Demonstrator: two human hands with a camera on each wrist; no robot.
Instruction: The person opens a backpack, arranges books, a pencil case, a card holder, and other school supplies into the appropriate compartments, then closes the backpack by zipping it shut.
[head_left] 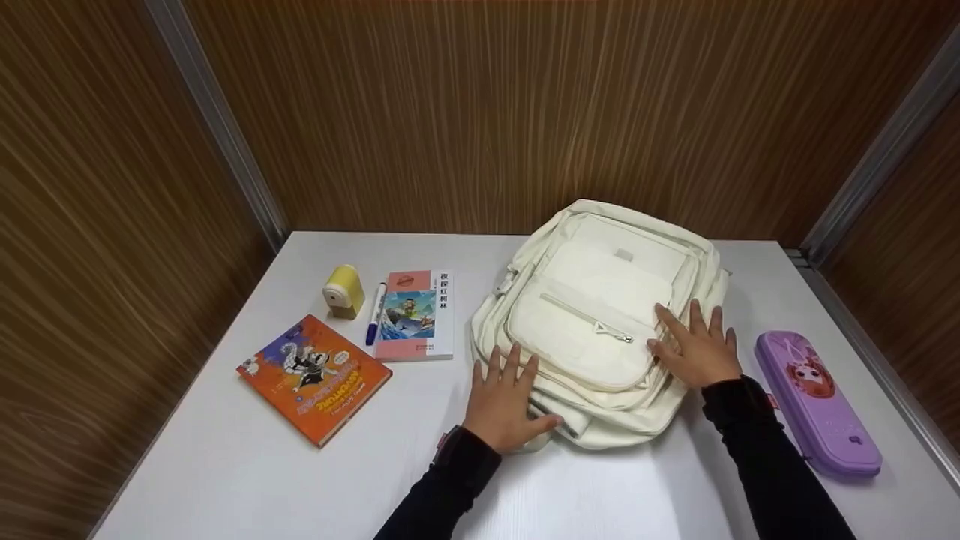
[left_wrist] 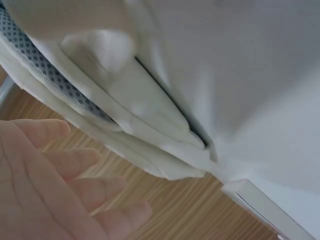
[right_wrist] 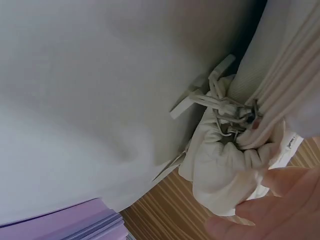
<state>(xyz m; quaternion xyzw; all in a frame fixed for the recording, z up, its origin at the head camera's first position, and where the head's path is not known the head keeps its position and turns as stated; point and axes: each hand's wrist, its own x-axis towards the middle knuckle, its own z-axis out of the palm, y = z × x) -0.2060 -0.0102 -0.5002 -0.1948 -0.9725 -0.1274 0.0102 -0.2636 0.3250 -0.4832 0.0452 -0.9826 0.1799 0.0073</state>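
Note:
A cream backpack (head_left: 600, 315) lies tilted on the white table, its zipped front pocket facing up. My left hand (head_left: 502, 401) is at its lower left edge, fingers spread and straight. On the lower right side, my right hand (head_left: 697, 349) has its fingers spread over the edge of the bag. In the left wrist view the left fingers (left_wrist: 95, 162) are extended beside the backpack's padded mesh strap (left_wrist: 55, 75). The right wrist view shows the right hand (right_wrist: 280, 210) against a gathered side pocket (right_wrist: 225, 170) with a drawstring cord.
Left of the bag are an orange book (head_left: 315, 379), a yellow pencil sharpener (head_left: 344, 291), a marker with a blue cap (head_left: 376, 313) and a pink and white book (head_left: 415, 315). A purple pencil case (head_left: 817, 405) lies at the right. Wood-grain panels (head_left: 480, 112) enclose the white table (head_left: 217, 465).

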